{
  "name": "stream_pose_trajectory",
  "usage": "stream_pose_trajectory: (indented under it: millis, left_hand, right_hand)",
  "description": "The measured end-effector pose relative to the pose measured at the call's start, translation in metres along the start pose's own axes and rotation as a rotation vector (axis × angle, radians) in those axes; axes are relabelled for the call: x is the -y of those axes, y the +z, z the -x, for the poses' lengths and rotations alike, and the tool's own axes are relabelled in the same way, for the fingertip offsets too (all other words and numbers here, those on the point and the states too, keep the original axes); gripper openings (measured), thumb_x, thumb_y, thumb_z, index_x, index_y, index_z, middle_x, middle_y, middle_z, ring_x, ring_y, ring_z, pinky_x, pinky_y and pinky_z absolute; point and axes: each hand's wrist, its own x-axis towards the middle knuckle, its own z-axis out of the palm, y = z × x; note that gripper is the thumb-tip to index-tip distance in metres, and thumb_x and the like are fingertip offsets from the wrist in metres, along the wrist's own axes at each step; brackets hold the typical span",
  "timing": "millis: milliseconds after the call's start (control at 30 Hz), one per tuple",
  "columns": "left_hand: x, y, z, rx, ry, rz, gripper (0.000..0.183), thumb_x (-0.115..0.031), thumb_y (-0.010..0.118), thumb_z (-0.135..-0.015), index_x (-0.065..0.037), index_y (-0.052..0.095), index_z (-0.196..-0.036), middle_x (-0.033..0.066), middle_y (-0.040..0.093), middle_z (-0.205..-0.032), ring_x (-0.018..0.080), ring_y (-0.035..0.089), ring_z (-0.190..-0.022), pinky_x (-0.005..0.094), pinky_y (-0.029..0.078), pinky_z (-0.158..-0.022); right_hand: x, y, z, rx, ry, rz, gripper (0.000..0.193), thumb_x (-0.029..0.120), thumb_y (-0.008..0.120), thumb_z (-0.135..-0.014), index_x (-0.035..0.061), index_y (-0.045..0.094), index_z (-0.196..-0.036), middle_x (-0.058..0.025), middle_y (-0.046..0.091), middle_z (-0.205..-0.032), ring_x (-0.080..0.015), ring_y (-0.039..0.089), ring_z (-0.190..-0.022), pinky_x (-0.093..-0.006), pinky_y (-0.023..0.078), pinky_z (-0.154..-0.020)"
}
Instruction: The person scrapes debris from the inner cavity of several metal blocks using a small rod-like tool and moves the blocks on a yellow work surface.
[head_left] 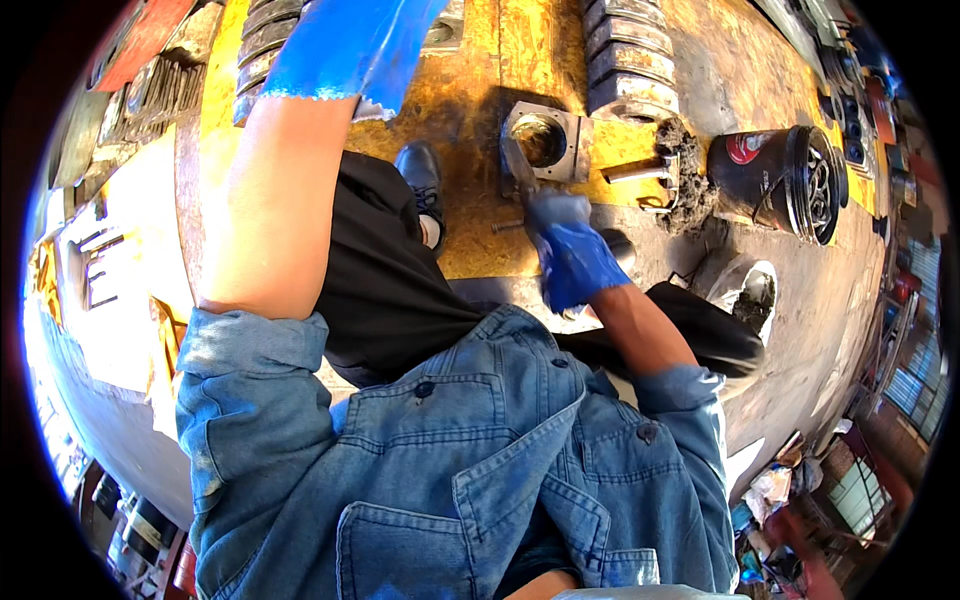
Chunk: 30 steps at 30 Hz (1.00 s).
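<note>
My right hand (572, 250), in a blue glove with grey fingers, is closed round a dark, long, narrow tool (519, 168). I cannot make out the tool's kind. Its far end reaches the left side of a square metal block (574, 146) with a round hole, which lies on the yellow, worn surface. My left hand (350, 45) stretches to the upper edge of the picture. Only the blue glove's cuff and lower part show there; its fingers are out of view.
Two rows of ribbed metal parts (630, 60) lie ahead. On the right, a black bucket (735, 180) on its side holds metal pieces. Bolts (635, 175) lie beside a heap of dark grit (685, 185). My dark shoe (420, 175) is left of the block.
</note>
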Motion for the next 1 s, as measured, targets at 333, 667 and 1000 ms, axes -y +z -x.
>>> stream_pose_trajectory:
  millis: [333,667,1000]
  left_hand:
    - [-0.068,0.018,0.11,0.115,0.169,-0.918,0.048,-0.027,0.07,-0.088,0.003,0.06,-0.124,0.0124,0.068,-0.101,0.0187,0.061,-0.088,0.0346,0.05,-0.081]
    - [-0.013,-0.019,0.039,-0.177,0.442,-0.547,0.041,-0.018,0.059,-0.095,0.001,0.055,-0.132,0.0102,0.06,-0.092,0.0219,0.054,-0.079,0.0367,0.047,-0.075]
    - [-0.016,0.01,0.034,0.089,0.324,-0.85,0.081,-0.027,0.078,-0.079,0.007,0.041,-0.142,0.0197,0.058,-0.128,0.0257,0.058,-0.112,0.0331,0.05,-0.092]
  right_hand:
    - [0.005,-0.01,-0.039,0.211,0.109,-0.122,0.026,0.019,0.055,-0.087,0.0117,0.062,-0.111,-0.0115,0.069,-0.093,-0.0296,0.07,-0.086,-0.0438,0.053,-0.066]
    - [-0.021,-0.008,-0.053,0.314,0.164,-0.202,0.032,0.02,0.051,-0.09,0.0129,0.056,-0.122,-0.0127,0.068,-0.102,-0.0305,0.069,-0.093,-0.0451,0.053,-0.07]
    - [-0.029,0.037,0.058,0.334,0.319,-0.143,0.039,0.02,0.048,-0.094,0.0141,0.05,-0.133,-0.0138,0.067,-0.111,-0.0314,0.068,-0.099,-0.0464,0.054,-0.074]
